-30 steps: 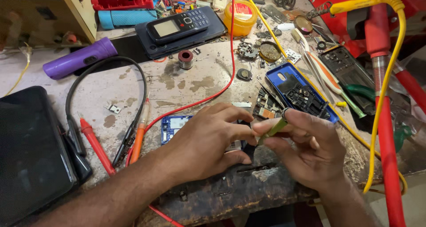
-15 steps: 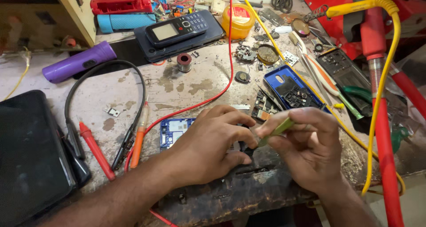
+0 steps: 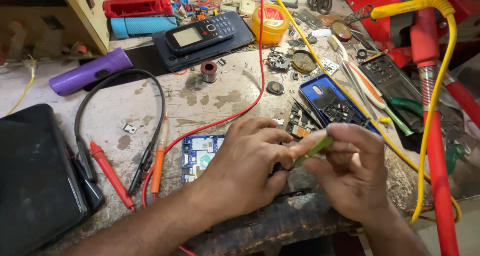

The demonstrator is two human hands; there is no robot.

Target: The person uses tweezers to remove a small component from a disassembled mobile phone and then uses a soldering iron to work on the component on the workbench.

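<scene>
- While the left hand [image 3: 247,163] lies curled, fingers down, over the blue phone frame [image 3: 200,156] at the bench's front edge, what its fingertips pinch cannot be told; the frame is an opened blue shell with its circuit board and small parts bare
- the right hand [image 3: 350,171] grips a slim green tool [image 3: 314,148] between thumb and fingers, tip pointing toward the left hand's fingertips
- a second blue phone shell [image 3: 320,93] lies just beyond the hands, dark loose parts resting in it
- a round yellow tub [image 3: 270,23] stands near the back; its contents cannot be seen
- red and orange probes [image 3: 110,173] lie left of the frame
</scene>
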